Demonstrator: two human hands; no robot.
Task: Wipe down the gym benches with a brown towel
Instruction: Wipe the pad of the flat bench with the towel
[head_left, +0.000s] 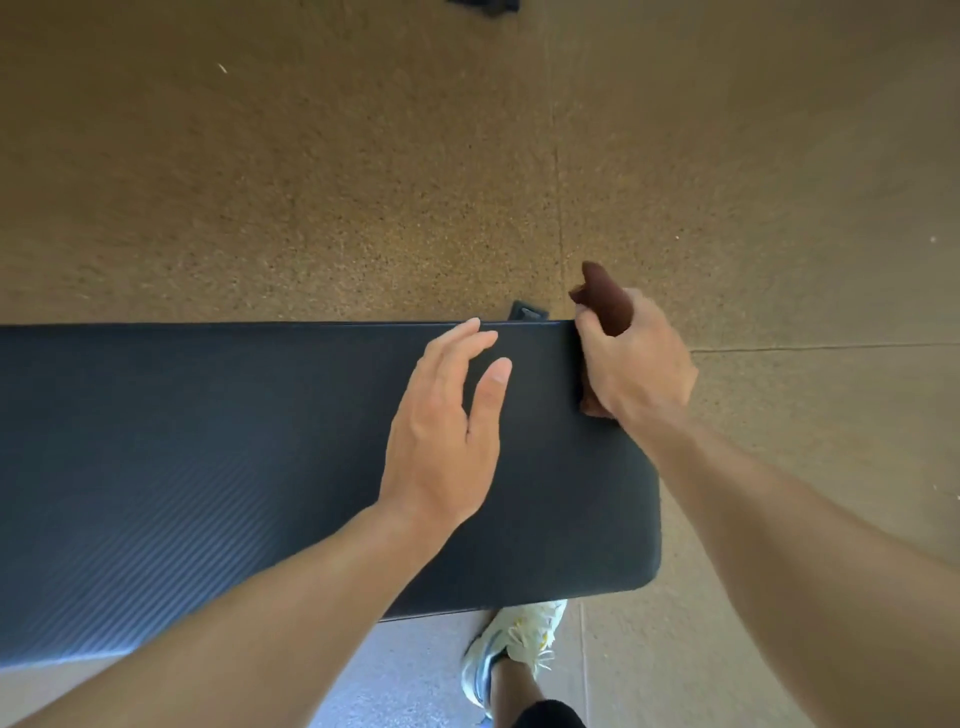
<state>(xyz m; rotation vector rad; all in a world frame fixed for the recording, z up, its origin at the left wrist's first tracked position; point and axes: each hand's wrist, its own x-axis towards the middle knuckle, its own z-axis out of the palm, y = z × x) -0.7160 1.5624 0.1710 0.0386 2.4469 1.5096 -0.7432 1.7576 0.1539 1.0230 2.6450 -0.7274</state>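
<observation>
Speckled gym floor (311, 208), black bench (208, 441) across it; left hand (447, 441) lies flat, fingers relaxed, right hand (634, 364) grips the brown towel (605, 296) at the bench's end.

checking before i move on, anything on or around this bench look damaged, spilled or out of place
Nothing stands out. The bench pad looks intact, with no tears or spills showing. The right hand grips the brown towel at the pad's end; the left hand is open over it.
</observation>
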